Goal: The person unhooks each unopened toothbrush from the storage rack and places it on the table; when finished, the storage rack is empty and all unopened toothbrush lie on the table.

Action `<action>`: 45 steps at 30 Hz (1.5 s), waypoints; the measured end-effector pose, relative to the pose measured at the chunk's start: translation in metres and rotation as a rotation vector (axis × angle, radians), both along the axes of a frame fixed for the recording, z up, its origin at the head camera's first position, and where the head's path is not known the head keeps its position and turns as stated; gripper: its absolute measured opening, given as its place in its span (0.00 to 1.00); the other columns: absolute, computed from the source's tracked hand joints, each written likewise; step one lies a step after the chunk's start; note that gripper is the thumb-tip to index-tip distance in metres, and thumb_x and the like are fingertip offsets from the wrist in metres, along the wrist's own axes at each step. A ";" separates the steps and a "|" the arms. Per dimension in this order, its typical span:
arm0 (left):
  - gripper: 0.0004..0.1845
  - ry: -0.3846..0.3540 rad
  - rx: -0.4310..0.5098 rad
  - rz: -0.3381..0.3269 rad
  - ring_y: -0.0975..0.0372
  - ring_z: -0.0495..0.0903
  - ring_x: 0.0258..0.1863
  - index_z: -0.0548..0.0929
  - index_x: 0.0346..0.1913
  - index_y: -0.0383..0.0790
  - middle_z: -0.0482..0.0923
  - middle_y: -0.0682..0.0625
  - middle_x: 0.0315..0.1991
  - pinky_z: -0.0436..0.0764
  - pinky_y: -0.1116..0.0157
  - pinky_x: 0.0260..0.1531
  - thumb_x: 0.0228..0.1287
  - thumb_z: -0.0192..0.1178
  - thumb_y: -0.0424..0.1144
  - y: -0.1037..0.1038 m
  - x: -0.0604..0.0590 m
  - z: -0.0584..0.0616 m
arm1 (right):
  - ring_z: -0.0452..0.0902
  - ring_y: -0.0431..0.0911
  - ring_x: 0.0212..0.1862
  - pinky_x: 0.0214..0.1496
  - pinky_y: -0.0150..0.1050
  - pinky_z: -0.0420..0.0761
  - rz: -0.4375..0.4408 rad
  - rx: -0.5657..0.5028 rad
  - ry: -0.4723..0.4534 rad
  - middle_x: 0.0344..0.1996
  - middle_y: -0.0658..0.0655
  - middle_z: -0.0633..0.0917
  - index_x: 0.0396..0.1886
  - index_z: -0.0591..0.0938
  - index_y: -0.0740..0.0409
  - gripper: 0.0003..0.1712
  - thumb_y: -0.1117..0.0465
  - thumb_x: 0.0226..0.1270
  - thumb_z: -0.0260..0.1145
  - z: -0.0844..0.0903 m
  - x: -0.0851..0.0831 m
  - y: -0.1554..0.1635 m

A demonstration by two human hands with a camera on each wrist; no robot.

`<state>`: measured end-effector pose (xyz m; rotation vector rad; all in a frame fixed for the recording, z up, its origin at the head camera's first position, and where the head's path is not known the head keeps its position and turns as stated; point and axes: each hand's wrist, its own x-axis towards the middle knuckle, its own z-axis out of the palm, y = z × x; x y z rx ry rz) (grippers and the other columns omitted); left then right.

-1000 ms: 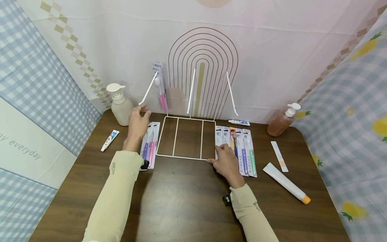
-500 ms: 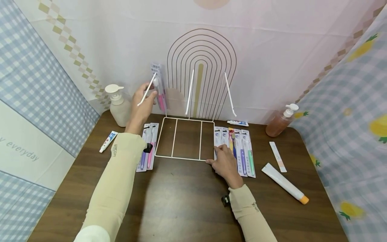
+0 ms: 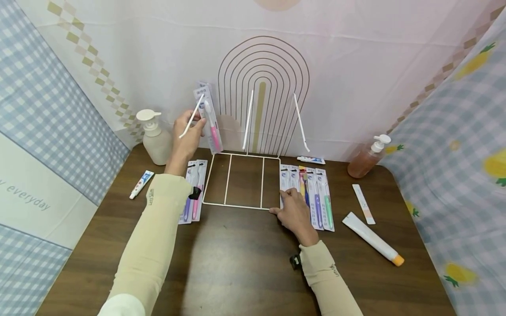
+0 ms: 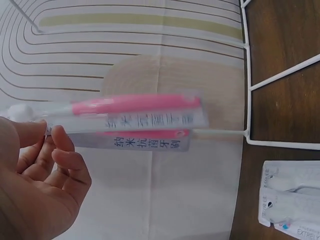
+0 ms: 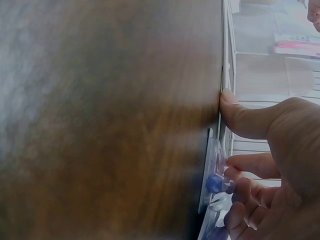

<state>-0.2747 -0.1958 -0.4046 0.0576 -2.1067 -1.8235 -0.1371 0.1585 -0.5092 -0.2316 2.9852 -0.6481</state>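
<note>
Dark wood tabletop fills the near ground, walled by patterned cloth. Nearest the camera, the right hand lies on the table, its thumb pressed against the front corner of the white wire rack and its curled fingers resting on the row of packaged toothbrushes just right of the rack; I cannot tell whether it actually grasps one of them. To the right lie a long white tube and a slim box. Left of the rack, 2 more packaged brushes lie flat, with a small toothpaste tube beyond them. Farther back, the left hand pinches a pink toothbrush pack at the rack's left upright prong; a second pack seems to hang behind it. By my judgement the hanging has barely begun: the other 2 prongs stand bare, and roughly 7 packs are still on the table. A pump bottle stands at the back left.
</note>
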 end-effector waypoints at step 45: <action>0.16 -0.279 -0.199 0.128 0.62 0.84 0.42 0.94 0.56 0.38 0.93 0.44 0.48 0.82 0.67 0.41 0.80 0.68 0.46 -0.086 0.054 -0.157 | 0.82 0.63 0.60 0.58 0.60 0.87 0.015 -0.003 -0.001 0.69 0.70 0.82 0.81 0.79 0.68 0.48 0.47 0.72 0.85 -0.003 -0.002 0.001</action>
